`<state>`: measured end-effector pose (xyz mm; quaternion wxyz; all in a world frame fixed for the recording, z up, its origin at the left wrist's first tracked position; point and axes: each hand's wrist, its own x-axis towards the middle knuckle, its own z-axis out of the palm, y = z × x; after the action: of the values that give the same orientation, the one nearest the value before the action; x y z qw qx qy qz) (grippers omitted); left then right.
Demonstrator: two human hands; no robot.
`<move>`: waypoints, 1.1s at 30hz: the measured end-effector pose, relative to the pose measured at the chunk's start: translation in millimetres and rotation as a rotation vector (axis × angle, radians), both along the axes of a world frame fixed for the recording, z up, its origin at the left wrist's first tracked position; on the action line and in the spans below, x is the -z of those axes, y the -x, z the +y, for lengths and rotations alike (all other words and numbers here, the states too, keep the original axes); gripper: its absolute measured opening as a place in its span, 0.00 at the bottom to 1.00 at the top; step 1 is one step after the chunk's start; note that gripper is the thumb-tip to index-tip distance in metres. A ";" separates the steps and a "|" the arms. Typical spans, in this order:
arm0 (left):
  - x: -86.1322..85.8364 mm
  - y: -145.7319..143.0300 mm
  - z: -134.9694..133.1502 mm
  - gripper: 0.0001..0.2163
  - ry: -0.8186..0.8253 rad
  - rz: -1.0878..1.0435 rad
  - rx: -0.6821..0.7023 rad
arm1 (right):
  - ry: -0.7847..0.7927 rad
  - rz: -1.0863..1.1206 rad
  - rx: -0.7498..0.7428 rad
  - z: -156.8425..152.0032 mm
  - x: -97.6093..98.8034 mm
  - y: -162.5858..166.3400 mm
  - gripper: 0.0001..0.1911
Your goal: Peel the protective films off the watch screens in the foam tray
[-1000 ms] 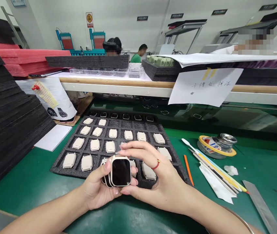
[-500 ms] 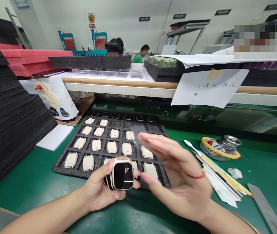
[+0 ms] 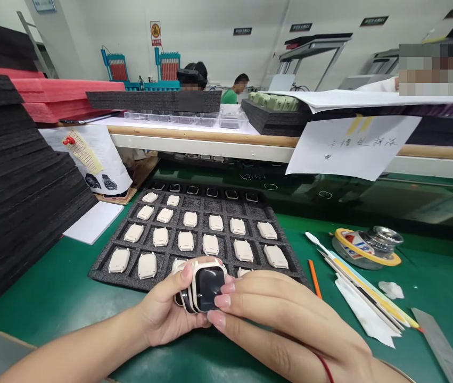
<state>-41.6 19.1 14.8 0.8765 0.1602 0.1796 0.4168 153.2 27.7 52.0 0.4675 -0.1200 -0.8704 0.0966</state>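
My left hand (image 3: 170, 308) is wrapped around a small stack of cream smartwatch cases, their dark screens facing me. The front smartwatch case (image 3: 210, 287) shows a greyish, uneven sheen on its screen. At its lower right edge, my right hand (image 3: 286, 324) has its fingertips drawn together and touching the screen. Whatever lies between those fingertips is hidden. Behind both hands, a black foam tray (image 3: 102, 268) holds several cream watch cases (image 3: 186, 241) in its compartments, backs up. My hands cover part of the tray's near row.
Right of the tray lie an orange stick (image 3: 314, 279), a bundle of swabs and sticks (image 3: 364, 282), a glass bottle in a tape roll (image 3: 365, 247) and a metal ruler (image 3: 442, 340). Black foam sheets (image 3: 18, 202) stand at left. A shelf (image 3: 210, 135) crosses behind; people sit beyond.
My right hand has come down from above the tray to the front watch, its spread fingers now drawn together. A faint clear pane near its fingertips no longer shows there. The left hand keeps its hold.
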 end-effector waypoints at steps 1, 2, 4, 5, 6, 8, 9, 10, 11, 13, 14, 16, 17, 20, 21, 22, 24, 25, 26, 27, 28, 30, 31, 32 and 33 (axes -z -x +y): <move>-0.6 0.0 0.0 0.16 -0.003 0.008 -0.002 | -0.013 0.002 0.001 0.4 0.8 1.1 0.18; -1.0 0.0 0.2 0.16 -0.005 0.012 0.000 | -0.031 0.002 -0.006 1.3 1.8 2.2 0.18; -1.7 0.1 0.6 0.16 -0.006 0.007 0.003 | -0.073 -0.007 -0.014 3.9 3.6 4.5 0.18; -1.9 0.0 0.8 0.16 -0.004 0.006 0.002 | -0.097 -0.013 -0.010 5.1 4.0 5.6 0.17; -2.0 0.0 0.9 0.16 -0.006 0.005 0.000 | -0.124 -0.016 0.002 6.0 3.9 6.5 0.14; -2.1 -0.4 0.9 0.16 -0.016 0.008 -0.009 | -0.162 -0.047 0.048 6.2 2.2 8.0 0.10; -2.1 -0.7 0.8 0.15 -0.024 0.012 -0.016 | -0.172 -0.072 0.074 5.6 1.0 8.6 0.11; -2.1 -1.2 0.6 0.15 -0.039 0.021 -0.021 | -0.170 -0.090 0.101 4.8 0.1 9.2 0.12; -2.0 -2.0 0.3 0.16 -0.060 0.032 -0.027 | -0.152 -0.103 0.126 3.9 -0.3 9.9 0.15; -1.3 -4.2 0.0 0.17 -0.115 0.063 -0.035 | -0.065 -0.126 0.162 2.7 1.2 11.7 0.24; -0.5 -5.6 0.1 0.17 -0.140 0.083 -0.043 | -0.005 -0.137 0.167 2.8 3.0 12.7 0.28; 1.9 -8.7 0.9 0.18 -0.156 0.138 -0.081 | 0.150 -0.181 0.161 4.4 7.6 14.5 0.33; 3.4 -10.0 1.7 0.18 -0.148 0.169 -0.112 | 0.232 -0.191 0.151 5.7 9.8 15.1 0.32; 7.2 -11.3 4.0 0.17 -0.083 0.212 -0.183 | 0.433 -0.108 0.139 10.6 12.8 15.1 0.27; 7.5 -10.7 4.4 0.16 -0.053 0.201 -0.188 | 0.466 -0.061 0.140 12.2 12.4 14.7 0.26; 7.2 -9.6 4.5 0.16 -0.022 0.185 -0.189 | 0.484 -0.021 0.135 13.5 11.4 14.2 0.26; 4.9 -7.0 3.6 0.18 0.021 0.164 -0.172 | 0.490 0.023 0.099 15.7 8.6 13.0 0.26; 3.5 -5.9 2.9 0.19 0.029 0.158 -0.161 | 0.485 0.030 0.075 16.4 7.3 12.6 0.27; 2.1 -5.1 2.3 0.20 0.028 0.155 -0.142 | 0.478 0.030 0.057 17.1 6.2 12.2 0.27; 1.0 -4.6 1.8 0.20 0.022 0.151 -0.123 | 0.465 0.027 0.048 17.6 5.7 12.0 0.27; 0.4 -4.6 1.5 0.20 0.013 0.146 -0.106 | 0.449 0.022 0.048 17.9 5.5 11.8 0.27; 0.3 -5.1 1.8 0.20 0.007 0.145 -0.100 | 0.407 0.005 0.056 18.4 6.4 11.9 0.28; 0.7 -5.5 2.2 0.20 0.007 0.151 -0.108 | 0.384 -0.004 0.056 18.5 7.1 12.0 0.29; 1.0 -5.8 2.6 0.21 0.008 0.159 -0.119 | 0.361 -0.012 0.054 18.5 7.8 12.1 0.30; 1.3 -6.0 2.9 0.21 0.008 0.166 -0.128 | 0.341 -0.023 0.053 18.6 8.5 12.1 0.31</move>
<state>-35.6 22.0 13.5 0.8308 0.1792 0.2632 0.4565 141.0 46.3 43.6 0.4330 -0.2216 -0.8432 0.2291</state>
